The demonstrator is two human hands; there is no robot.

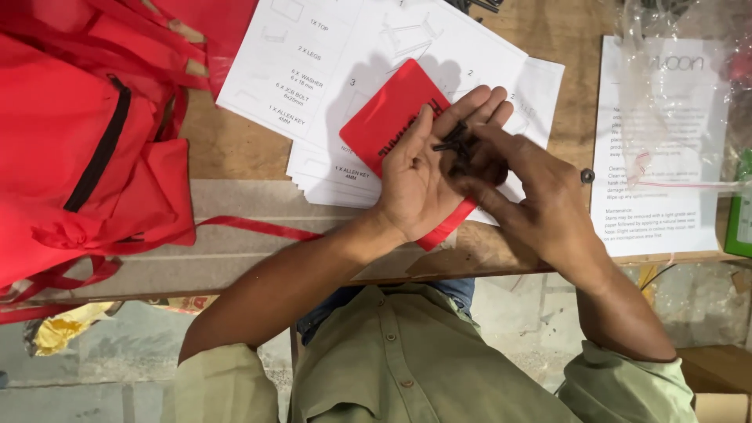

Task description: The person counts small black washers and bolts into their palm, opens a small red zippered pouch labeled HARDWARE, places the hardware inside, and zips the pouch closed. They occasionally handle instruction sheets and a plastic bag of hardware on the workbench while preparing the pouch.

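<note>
My left hand [427, 168] lies palm up over the wooden table [235, 149], cupping several small black bolts [456, 141]. My right hand [521, 184] reaches across it, its fingertips pinching at the bolts in the palm. Under both hands a red card [388, 110] rests on a stack of white instruction sheets [329, 63].
A red fabric bag [86, 133] with a black zipper fills the left side, its strap trailing toward the middle. A printed sheet under clear plastic wrap [666, 133] lies at right, a small black washer [587, 175] beside it, and a green object [740, 211] at the right edge.
</note>
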